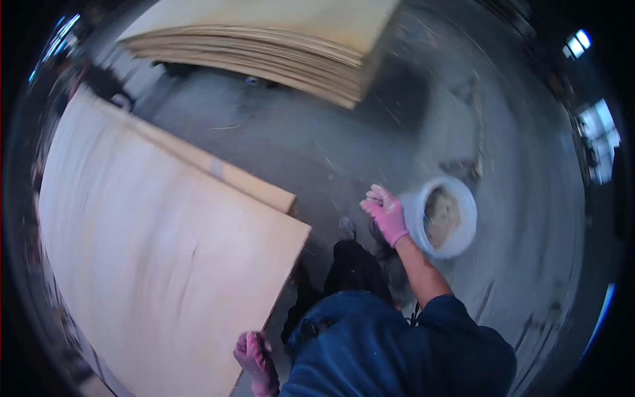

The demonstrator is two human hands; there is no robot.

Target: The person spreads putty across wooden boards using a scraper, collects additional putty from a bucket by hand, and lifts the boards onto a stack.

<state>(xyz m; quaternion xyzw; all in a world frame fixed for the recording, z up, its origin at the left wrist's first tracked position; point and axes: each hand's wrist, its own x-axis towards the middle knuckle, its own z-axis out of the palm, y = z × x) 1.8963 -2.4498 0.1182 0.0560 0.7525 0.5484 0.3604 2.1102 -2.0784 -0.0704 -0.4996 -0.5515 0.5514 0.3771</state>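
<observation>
A wide, pale plywood sheet (165,231) lies at my left, its near corner pointing toward my body. Beside its lower right edge is my left hand (256,360) in a pink glove, fingers curled closed; what they hold, if anything, is hidden. My right hand (385,213) wears a pink glove with whitish fingertips and is held out in front. Its fingers are bent together, and blur hides whatever may be between them. Just right of that hand stands a white bucket (467,221) containing a beige, paste-like material (444,218).
Another board edge (264,188) shows under the sheet's far side. Ahead, a thick stack of plywood sheets (264,49) sits raised off the grey concrete floor (311,139). A dark figure, perhaps a person (109,86), is blurred at far left. Bright windows (598,139) are at right.
</observation>
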